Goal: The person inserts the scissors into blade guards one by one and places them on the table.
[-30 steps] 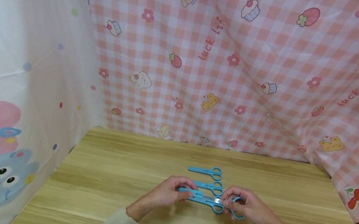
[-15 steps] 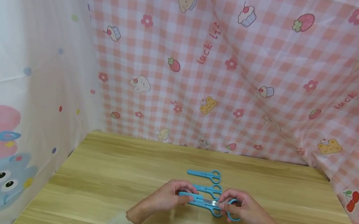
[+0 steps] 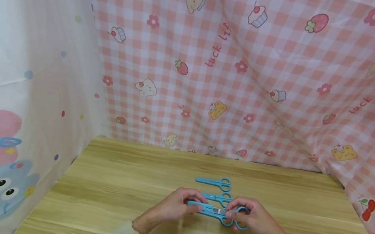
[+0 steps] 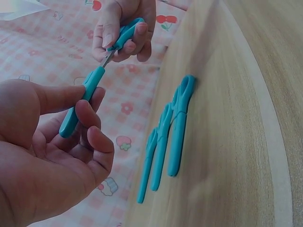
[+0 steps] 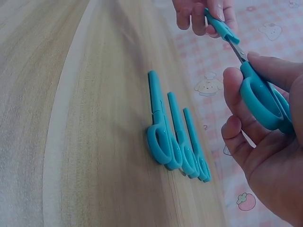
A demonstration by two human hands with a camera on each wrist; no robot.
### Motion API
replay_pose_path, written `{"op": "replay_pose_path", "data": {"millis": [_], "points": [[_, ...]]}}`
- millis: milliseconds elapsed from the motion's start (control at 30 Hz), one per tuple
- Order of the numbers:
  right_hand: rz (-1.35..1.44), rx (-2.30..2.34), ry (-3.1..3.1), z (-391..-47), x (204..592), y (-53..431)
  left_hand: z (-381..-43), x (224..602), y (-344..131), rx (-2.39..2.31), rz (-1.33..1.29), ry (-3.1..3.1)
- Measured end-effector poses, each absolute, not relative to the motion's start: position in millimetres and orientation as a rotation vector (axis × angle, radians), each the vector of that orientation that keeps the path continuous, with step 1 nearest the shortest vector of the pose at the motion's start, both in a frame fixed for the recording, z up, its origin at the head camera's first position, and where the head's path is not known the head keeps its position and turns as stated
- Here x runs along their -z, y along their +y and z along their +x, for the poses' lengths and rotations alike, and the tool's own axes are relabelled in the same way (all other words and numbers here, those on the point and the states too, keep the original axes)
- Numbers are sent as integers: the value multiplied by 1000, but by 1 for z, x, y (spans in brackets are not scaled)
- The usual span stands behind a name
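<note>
Above the table, my left hand (image 3: pixel 177 207) pinches a blue blade cover (image 5: pixel 221 26) between thumb and fingers. My right hand (image 3: pixel 256 219) grips a pair of blue-handled scissors (image 5: pixel 252 73) by the handle. Part of the metal blades (image 5: pixel 236 49) is inside the cover, and a short bare stretch shows between cover and handle. Below them, three covered blue scissors lie side by side on the wood: the near pair (image 5: pixel 155 94), the middle pair (image 5: pixel 176 113) and the far pair (image 3: pixel 205 181). In the head view, my hands partly hide the nearer two.
The wooden table (image 3: pixel 122 172) runs back to a pink checked cloth (image 3: pixel 158 121) that hangs behind it. A white cloth with cartoon figures (image 3: pixel 85 78) hangs along the left side.
My right hand has moved left, bringing the scissors closer to my left hand. Less bare blade shows outside the cover now. The scissors on the table stay put.
</note>
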State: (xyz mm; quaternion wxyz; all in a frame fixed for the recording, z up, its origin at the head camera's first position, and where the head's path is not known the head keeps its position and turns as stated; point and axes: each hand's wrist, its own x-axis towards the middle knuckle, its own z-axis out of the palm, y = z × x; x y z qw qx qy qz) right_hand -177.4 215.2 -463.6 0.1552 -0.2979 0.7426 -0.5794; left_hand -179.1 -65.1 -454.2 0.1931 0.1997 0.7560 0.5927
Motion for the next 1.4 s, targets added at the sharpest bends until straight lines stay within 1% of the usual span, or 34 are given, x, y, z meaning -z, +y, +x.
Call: {"op": "replay_pose_path", "data": {"millis": [533,1400], "points": [[-793,1659,2141,-174,457,210,-179,454,-64,-1662,578,2144],[-823,1661,2098,-176,457,203,-178,454,-60,-1640,581,2150]]}}
